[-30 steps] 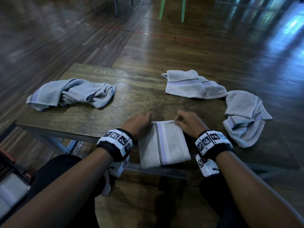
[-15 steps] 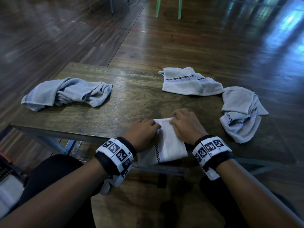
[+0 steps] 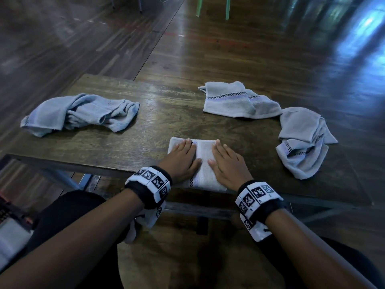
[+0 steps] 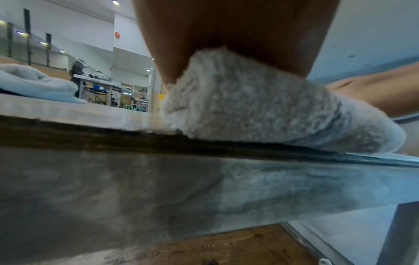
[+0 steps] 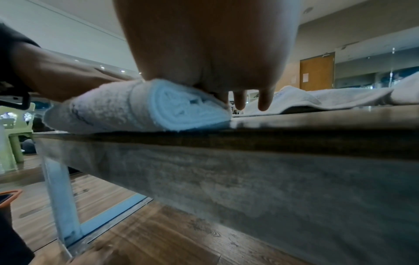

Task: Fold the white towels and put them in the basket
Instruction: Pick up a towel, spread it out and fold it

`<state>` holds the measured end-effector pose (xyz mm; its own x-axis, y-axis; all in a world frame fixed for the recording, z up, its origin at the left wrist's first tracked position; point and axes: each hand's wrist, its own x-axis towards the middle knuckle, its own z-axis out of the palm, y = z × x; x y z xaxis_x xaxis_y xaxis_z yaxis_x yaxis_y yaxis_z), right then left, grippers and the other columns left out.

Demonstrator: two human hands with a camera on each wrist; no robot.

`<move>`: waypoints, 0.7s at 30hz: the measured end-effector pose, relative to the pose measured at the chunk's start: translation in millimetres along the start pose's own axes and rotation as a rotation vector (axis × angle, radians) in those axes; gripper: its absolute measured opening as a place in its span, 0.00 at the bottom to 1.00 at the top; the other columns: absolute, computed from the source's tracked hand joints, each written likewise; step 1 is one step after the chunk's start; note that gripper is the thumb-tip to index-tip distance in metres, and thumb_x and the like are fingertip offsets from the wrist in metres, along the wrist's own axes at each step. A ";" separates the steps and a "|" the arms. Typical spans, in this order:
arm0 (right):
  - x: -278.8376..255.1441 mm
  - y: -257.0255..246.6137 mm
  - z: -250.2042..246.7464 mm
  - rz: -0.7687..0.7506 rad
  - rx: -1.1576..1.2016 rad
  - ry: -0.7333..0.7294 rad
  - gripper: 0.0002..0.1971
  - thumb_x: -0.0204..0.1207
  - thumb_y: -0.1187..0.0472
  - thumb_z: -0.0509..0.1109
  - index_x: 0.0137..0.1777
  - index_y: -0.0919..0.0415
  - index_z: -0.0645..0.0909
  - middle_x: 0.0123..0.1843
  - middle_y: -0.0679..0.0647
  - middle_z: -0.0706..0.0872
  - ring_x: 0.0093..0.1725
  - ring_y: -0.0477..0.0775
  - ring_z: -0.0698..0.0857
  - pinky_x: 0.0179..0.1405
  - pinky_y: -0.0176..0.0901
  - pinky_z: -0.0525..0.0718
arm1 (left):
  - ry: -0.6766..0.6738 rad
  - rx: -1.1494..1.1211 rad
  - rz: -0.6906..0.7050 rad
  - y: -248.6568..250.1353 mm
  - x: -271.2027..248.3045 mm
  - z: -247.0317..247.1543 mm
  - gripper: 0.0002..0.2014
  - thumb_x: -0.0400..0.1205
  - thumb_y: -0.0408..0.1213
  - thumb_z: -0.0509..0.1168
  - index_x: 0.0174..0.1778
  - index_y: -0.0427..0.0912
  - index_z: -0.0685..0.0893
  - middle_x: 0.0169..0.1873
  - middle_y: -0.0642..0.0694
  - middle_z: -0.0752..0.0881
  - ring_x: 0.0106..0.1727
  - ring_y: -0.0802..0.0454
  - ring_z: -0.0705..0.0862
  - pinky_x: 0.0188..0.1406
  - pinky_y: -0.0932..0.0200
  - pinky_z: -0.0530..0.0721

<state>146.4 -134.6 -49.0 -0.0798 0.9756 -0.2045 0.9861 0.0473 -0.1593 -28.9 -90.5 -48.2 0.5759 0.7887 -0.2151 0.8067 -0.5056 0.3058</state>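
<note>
A folded white towel (image 3: 203, 163) with a checkered stripe lies at the near edge of the wooden table (image 3: 145, 147). My left hand (image 3: 182, 158) lies flat on its left half, and my right hand (image 3: 226, 160) lies flat on its right half, fingers straight. The left wrist view shows that towel (image 4: 260, 107) under my palm, and in the right wrist view the towel (image 5: 140, 109) shows its folded layers. Three unfolded towels lie on the table: one crumpled at the left (image 3: 81, 113), one at the back right (image 3: 237, 101), one at the right edge (image 3: 304, 140). No basket is clearly in view.
The table's near edge sits just under my wrists, with my dark-clothed knees below it. A green chair (image 3: 212, 7) stands on the wooden floor beyond the table. A dark object (image 3: 10, 222) sits on the floor at my left.
The towel was folded over away from me, onto the table. Both hands went from pinching its far corners to lying flat on top of it.
</note>
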 end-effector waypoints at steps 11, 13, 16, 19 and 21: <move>3.5 2.7 6.2 0.020 -0.009 0.041 0.28 0.85 0.47 0.41 0.83 0.54 0.43 0.85 0.47 0.41 0.84 0.52 0.45 0.80 0.57 0.52 | 0.076 0.117 -0.089 -18.5 -1.2 6.3 0.31 0.86 0.54 0.39 0.83 0.42 0.43 0.83 0.45 0.40 0.83 0.52 0.39 0.80 0.43 0.38; 2.4 4.5 5.2 0.017 -0.007 0.044 0.28 0.85 0.47 0.41 0.83 0.53 0.43 0.85 0.47 0.41 0.84 0.52 0.45 0.80 0.57 0.51 | 0.076 0.126 -0.112 -23.7 -3.3 4.9 0.31 0.86 0.55 0.38 0.83 0.42 0.42 0.83 0.45 0.40 0.83 0.52 0.39 0.81 0.40 0.40; 0.8 7.9 3.0 0.020 -0.010 0.059 0.27 0.86 0.47 0.43 0.83 0.54 0.48 0.85 0.47 0.46 0.84 0.52 0.47 0.81 0.56 0.52 | 0.090 0.140 -0.146 -29.4 -7.0 3.1 0.32 0.86 0.55 0.38 0.83 0.42 0.44 0.83 0.44 0.42 0.84 0.50 0.41 0.82 0.41 0.43; 0.8 10.9 -1.8 0.027 -0.007 0.073 0.26 0.85 0.49 0.46 0.81 0.55 0.56 0.84 0.50 0.57 0.83 0.49 0.54 0.80 0.54 0.53 | 0.142 0.158 -0.175 -28.1 -12.2 -0.6 0.30 0.87 0.52 0.41 0.82 0.40 0.52 0.83 0.42 0.53 0.83 0.48 0.51 0.81 0.43 0.50; 0.1 11.8 -7.5 0.030 -0.005 0.109 0.24 0.84 0.48 0.51 0.78 0.56 0.63 0.79 0.51 0.68 0.79 0.51 0.62 0.77 0.54 0.58 | 0.192 0.150 -0.191 -27.6 -15.5 -4.8 0.25 0.87 0.50 0.45 0.77 0.40 0.63 0.78 0.42 0.66 0.78 0.45 0.64 0.76 0.44 0.60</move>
<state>159.1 -132.3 -43.7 -0.0338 0.9942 -0.1026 0.9885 0.0181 -0.1498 -60.7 -87.1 -48.9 0.3885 0.9186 -0.0721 0.9166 -0.3771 0.1331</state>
